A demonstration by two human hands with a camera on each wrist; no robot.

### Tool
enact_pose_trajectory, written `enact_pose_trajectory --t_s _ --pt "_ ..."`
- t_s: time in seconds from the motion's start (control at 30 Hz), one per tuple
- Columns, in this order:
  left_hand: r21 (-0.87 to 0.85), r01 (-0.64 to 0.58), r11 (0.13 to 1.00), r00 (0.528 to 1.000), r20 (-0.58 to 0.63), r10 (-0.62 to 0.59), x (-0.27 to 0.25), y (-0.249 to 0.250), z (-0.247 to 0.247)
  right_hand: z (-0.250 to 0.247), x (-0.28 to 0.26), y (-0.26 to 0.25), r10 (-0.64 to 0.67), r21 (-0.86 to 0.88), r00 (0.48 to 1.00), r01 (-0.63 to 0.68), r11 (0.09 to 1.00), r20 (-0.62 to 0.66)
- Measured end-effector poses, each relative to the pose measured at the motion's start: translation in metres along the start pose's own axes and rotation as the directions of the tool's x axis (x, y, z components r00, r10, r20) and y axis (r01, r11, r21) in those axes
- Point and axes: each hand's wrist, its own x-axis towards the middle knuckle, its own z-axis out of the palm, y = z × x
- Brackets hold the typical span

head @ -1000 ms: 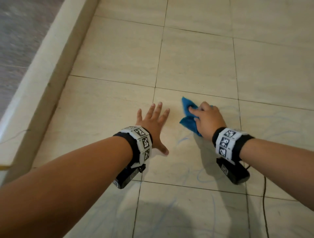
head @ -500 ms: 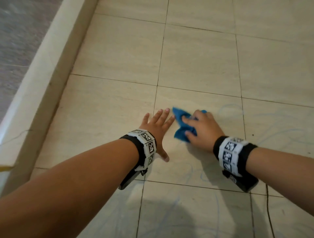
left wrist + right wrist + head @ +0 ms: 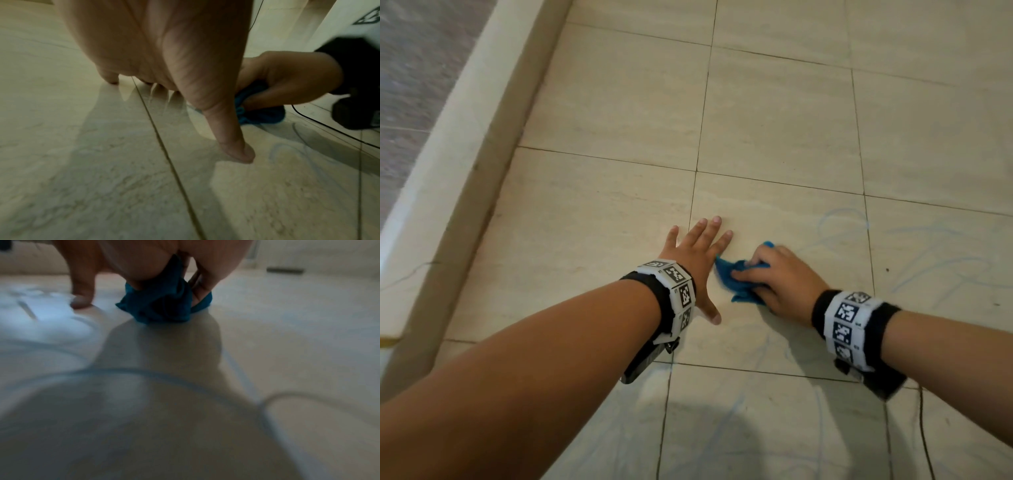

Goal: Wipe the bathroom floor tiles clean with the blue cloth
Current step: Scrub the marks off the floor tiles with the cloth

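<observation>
Two forearms reach forward over the floor, each wearing a black-and-white marker band (image 3: 849, 325) at the wrist. Nearest in, faint blue scribbles (image 3: 736, 407) cross the tile by the person's shadow, so that patch looks unwiped. Further out, the left hand (image 3: 697, 251) is spread wide and flat, fingertips (image 3: 240, 154) pressing the tile as a brace and holding nothing. Just beside it, touching its edge, the right hand (image 3: 777, 277) curls over the blue cloth (image 3: 736, 279), bunching it into a wad pressed against the floor tiles (image 3: 619, 219); the right wrist view shows the cloth (image 3: 162, 305) crumpled under the palm. It looks light, soft and limp, likely to fold or slip out from under loose fingers, so I judge the best hold is a full palm over the bunched middle with fingertips pinning the edges. Beyond the hands, more blue marks (image 3: 842, 219) loop across the tile to the right. These beige tiles look smooth and glossy, with thin grout lines (image 3: 702, 137). A raised pale kerb (image 3: 465, 144) borders the far left, with darker flooring past it.
</observation>
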Motion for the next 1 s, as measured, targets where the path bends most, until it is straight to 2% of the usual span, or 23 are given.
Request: enact_pose_trajectory --t_s 0.03,0.07,0.13,0.17,0.2,0.23,0.3,0.33,0.37,0.4,0.43,0.5,0.53,0.57,0.63,0.7,0.73,0.77,0.8,0.87,0.9,0.93,1.0 --pt "-0.004 -0.003 1.0 1.0 0.006 0.003 0.0 0.0 -0.001 -0.005 0.006 0.009 0.068 0.004 0.997 -0.068 0.998 -0.031" --pt "-0.01 -0.005 1.0 1.0 0.009 0.005 0.0 0.0 -0.001 -0.009 0.012 0.019 0.194 0.02 0.977 -0.193 0.981 -0.087" --pt "-0.025 -0.006 1.0 1.0 0.009 0.006 -0.001 -0.001 -0.001 -0.009 0.016 0.029 0.442 0.104 0.874 -0.43 0.897 -0.202" --pt "-0.029 -0.005 1.0 1.0 0.009 0.005 -0.001 -0.002 -0.001 -0.007 0.015 0.023 0.496 0.134 0.842 -0.477 0.869 -0.213" --pt "-0.028 -0.004 1.0 1.0 0.01 0.004 0.0 -0.002 -0.001 -0.004 0.011 0.012 0.478 0.142 0.851 -0.457 0.878 -0.217" --pt "-0.027 -0.005 1.0 1.0 0.013 0.005 0.0 -0.002 -0.001 0.002 0.004 0.002 0.397 0.132 0.895 -0.377 0.917 -0.203" --pt "-0.026 -0.01 1.0 1.0 0.018 0.01 0.0 -0.002 -0.002 0.008 -0.014 -0.012 0.197 0.111 0.977 -0.188 0.976 -0.077" --pt "-0.03 -0.014 0.999 1.0 0.017 0.014 0.0 -0.002 -0.002 0.006 -0.019 -0.012 0.159 0.099 0.987 -0.158 0.982 0.003" --pt "-0.037 -0.02 0.999 1.0 0.015 0.021 -0.001 -0.002 -0.002 0.002 -0.021 -0.006 0.162 0.09 0.986 -0.165 0.982 0.038" --pt "-0.042 -0.026 0.999 1.0 0.013 0.027 -0.001 -0.003 -0.002 -0.002 -0.021 0.002 0.211 0.09 0.977 -0.211 0.973 0.013" --pt "-0.045 -0.03 0.999 0.999 0.01 0.031 -0.001 -0.003 -0.002 -0.005 -0.019 0.01 0.298 0.108 0.953 -0.291 0.951 -0.052" --pt "-0.052 -0.03 0.998 1.0 -0.001 0.03 -0.001 -0.004 -0.001 -0.007 -0.017 0.018 0.471 0.146 0.866 -0.45 0.881 -0.169" --pt "-0.054 -0.03 0.998 1.0 0.0 0.03 -0.001 -0.003 -0.001 -0.005 -0.017 0.015 0.493 0.144 0.851 -0.473 0.869 -0.183" --pt "-0.056 -0.031 0.998 1.0 0.002 0.031 -0.001 -0.003 -0.001 -0.003 -0.018 0.008 0.457 0.12 0.873 -0.442 0.889 -0.173" --pt "-0.055 -0.035 0.998 0.999 0.001 0.035 -0.001 -0.003 0.0 0.004 -0.025 -0.009 0.246 0.075 0.966 -0.24 0.968 -0.077" --pt "-0.055 -0.035 0.998 0.999 -0.01 0.035 -0.001 -0.004 -0.001 0.002 -0.029 -0.01 0.051 0.035 0.996 -0.053 0.998 0.071" --pt "-0.057 -0.036 0.998 0.999 -0.013 0.035 -0.001 -0.005 -0.001 -0.001 -0.026 -0.004 0.037 0.021 0.994 -0.04 0.999 0.106" --pt "-0.059 -0.036 0.998 0.999 -0.015 0.035 0.0 -0.005 -0.001 -0.005 -0.02 0.003 0.076 0.021 0.994 -0.078 0.997 0.078" --pt "-0.061 -0.032 0.998 0.999 -0.014 0.031 0.0 -0.005 -0.001 -0.007 -0.015 0.01 0.171 0.045 0.985 -0.17 0.984 -0.006" --pt "-0.057 -0.022 0.998 1.0 -0.014 0.021 -0.001 -0.005 0.0 -0.006 -0.008 0.019 0.367 0.109 0.916 -0.353 0.929 -0.162" --pt "-0.051 -0.019 0.999 1.0 -0.015 0.018 -0.001 -0.004 0.0 -0.001 -0.007 0.015 0.395 0.114 0.896 -0.38 0.918 -0.201" --pt "-0.044 -0.017 0.999 1.0 -0.015 0.017 -0.001 -0.003 0.0 0.004 -0.009 0.007 0.371 0.101 0.904 -0.357 0.929 -0.211" --pt "-0.045 -0.019 0.999 1.0 -0.017 0.019 -0.001 -0.002 -0.001 0.018 -0.022 -0.013 0.181 0.06 0.973 -0.174 0.983 -0.146"
